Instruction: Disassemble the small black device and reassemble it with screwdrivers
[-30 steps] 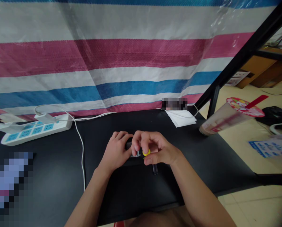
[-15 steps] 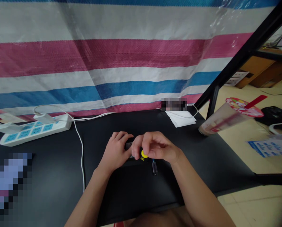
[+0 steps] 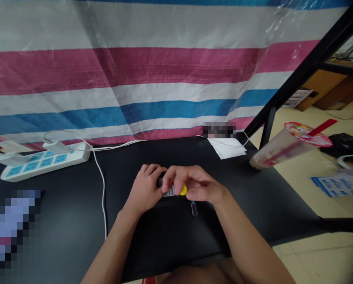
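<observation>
My left hand point(image 3: 145, 189) rests on the black table, fingers curled over the left end of a small dark flat piece with a pale striped face point(image 3: 169, 191). Most of this piece is hidden under both hands. Bent over its right end, my right hand point(image 3: 194, 183) has thumb and fingers closed around a small object with a round yellow end point(image 3: 183, 190); its kind cannot be made out. Just below the right hand, a short dark see-through stick with a blue tip point(image 3: 194, 210) lies on the table.
A white power strip point(image 3: 46, 161) with plugs stands at left, its white cable point(image 3: 102, 189) crossing the table. White papers point(image 3: 228, 148) lie at the back. A tilted-looking drink cup point(image 3: 273, 146) with a red straw stands at the right edge. A blurred-out flat object point(image 3: 10, 225) lies at left.
The yellow end has turned and shifted slightly right and up; its black side with yellow marks no longer shows. More of the striped face shows between my hands. My left hand stays put.
</observation>
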The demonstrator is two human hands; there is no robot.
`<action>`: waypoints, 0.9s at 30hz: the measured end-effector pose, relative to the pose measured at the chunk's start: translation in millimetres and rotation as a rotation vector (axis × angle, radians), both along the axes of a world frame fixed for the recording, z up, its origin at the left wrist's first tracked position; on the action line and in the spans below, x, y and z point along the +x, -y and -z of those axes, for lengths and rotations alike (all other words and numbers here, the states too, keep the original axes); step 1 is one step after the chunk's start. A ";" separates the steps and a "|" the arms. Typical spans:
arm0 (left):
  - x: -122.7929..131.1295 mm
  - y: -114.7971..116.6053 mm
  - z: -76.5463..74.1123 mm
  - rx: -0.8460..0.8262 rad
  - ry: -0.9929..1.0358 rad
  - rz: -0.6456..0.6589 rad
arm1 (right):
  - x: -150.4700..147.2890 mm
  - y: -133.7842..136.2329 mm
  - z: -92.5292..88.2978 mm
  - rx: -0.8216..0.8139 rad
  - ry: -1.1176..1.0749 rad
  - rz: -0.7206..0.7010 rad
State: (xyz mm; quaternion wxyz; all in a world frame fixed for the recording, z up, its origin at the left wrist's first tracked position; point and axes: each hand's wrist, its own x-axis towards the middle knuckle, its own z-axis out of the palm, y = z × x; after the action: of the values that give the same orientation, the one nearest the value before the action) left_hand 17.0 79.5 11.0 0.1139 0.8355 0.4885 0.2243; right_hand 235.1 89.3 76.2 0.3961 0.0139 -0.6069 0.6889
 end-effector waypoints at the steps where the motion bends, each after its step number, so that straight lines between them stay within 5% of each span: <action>1: 0.3 0.0 -0.4 0.000 -0.004 -0.005 | -0.3 -0.3 -0.4 -0.011 -0.012 0.013; 27: -0.3 0.1 -1.9 -0.003 0.019 0.009 | 2.9 2.7 1.4 -0.049 0.081 0.013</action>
State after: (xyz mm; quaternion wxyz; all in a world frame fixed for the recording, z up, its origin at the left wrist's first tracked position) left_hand 16.8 79.4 13.0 0.1207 0.8353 0.4840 0.2312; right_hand 238.0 86.7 74.8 0.3759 -0.0275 -0.6054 0.7010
